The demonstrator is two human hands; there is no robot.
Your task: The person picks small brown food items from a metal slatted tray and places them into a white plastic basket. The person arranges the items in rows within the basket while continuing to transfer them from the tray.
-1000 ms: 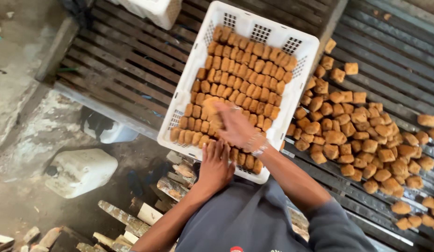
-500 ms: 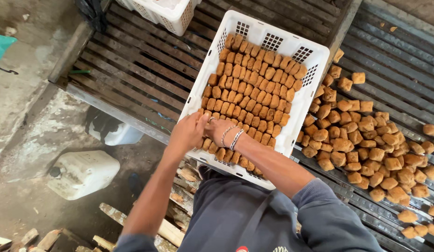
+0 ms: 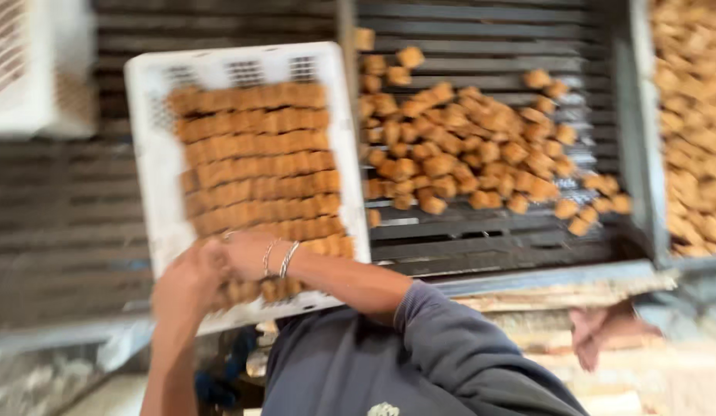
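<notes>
A white plastic crate point(image 3: 154, 154) is seen lying on a dark slatted rack point(image 3: 481, 239), toward its left part, with its near edge at the rack's front edge. The crate is filled with brown rectangular blocks point(image 3: 254, 162) laid in tidy rows from its far wall to its near wall. Both hands are brought together at the crate's near left corner. The left hand point(image 3: 188, 281) is raised from below, its bare forearm running up from the bottom edge of the view, and its grip is curled at the crate's near edge; whether it is closed on the rim or on a block cannot be told, since the picture is blurred. The right hand point(image 3: 246, 254) is reached across from the right, the forearm stretched nearly level over the crate's near wall and the elbow bent inside a grey sleeve point(image 3: 450, 347). Thin bracelets point(image 3: 279, 258) are worn at that wrist. Its fingers are laid on the nearest row of blocks, but whether the grip is open or closed cannot be told.

To the right of the crate, loose blocks point(image 3: 481, 150) are heaped on the rack's slats. A second white crate point(image 3: 34, 69) is seen at the rack's far left corner.
</notes>
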